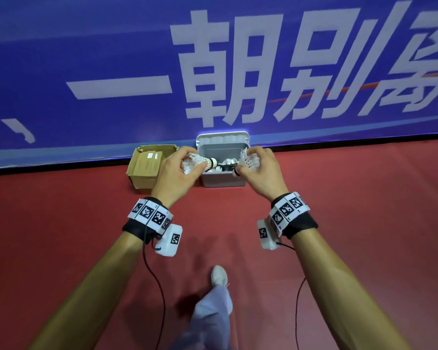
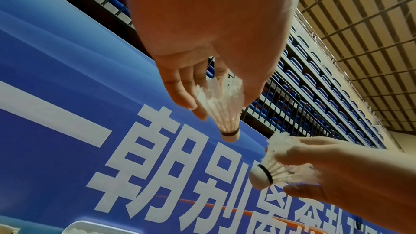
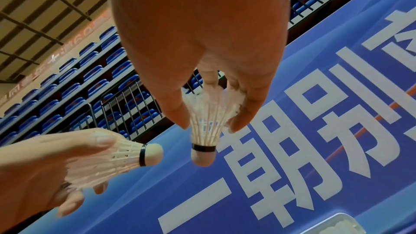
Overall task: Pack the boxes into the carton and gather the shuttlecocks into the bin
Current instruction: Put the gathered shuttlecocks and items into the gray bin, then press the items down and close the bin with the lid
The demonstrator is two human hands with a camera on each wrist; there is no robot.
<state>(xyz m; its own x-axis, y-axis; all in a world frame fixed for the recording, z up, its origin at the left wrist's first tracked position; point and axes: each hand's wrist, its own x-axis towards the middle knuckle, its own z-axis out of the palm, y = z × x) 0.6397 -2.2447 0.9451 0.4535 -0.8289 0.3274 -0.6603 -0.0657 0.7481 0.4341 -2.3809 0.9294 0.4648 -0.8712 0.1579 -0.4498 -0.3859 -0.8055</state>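
Over the open white bin (image 1: 223,180) on the red floor, each hand holds a white feather shuttlecock. My left hand (image 1: 180,168) pinches one shuttlecock (image 1: 200,161) by its skirt, cork pointing right over the bin's left edge. My right hand (image 1: 258,168) grips another shuttlecock (image 1: 249,161) by its feathers, cork toward the bin. The left wrist view shows the left shuttlecock (image 2: 223,108) between thumb and fingers (image 2: 180,93); the right wrist view shows the right one (image 3: 206,124). Several shuttlecocks (image 1: 228,164) lie inside the bin. A brown carton (image 1: 147,168) with boxes in it stands left of the bin.
A tall blue banner (image 1: 213,72) with white characters stands directly behind bin and carton. Red floor (image 1: 339,223) spreads in front. My foot in a white shoe (image 1: 219,275) and a pale trouser leg are below the hands. Blue stadium seats (image 2: 315,86) rise behind the banner.
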